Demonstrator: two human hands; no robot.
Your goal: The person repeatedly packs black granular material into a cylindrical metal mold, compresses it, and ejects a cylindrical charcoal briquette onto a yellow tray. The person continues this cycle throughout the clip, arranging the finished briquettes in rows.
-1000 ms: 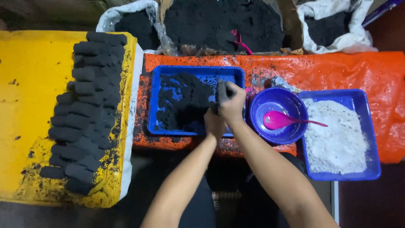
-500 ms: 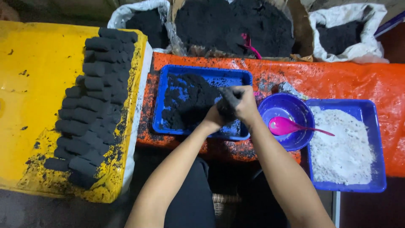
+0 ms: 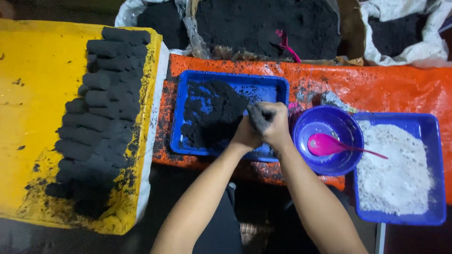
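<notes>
Both hands, left hand [image 3: 247,134] and right hand [image 3: 275,124], squeeze a black lump [image 3: 258,117]; crumbs might drop outside the blue tray [image 3: 226,80].

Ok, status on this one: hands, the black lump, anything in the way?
Left hand and right hand both clasped round black lump. Lump held over blue tray of black mix. Purple bowl close beside right hand; nothing blocking.

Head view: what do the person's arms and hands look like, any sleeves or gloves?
Both forearms are bare, with no sleeves, gloves, watch or bands in view. The left hand and right hand are ungloved, and the fingers are smeared with black powder. No jewellery shows on either hand.
</notes>
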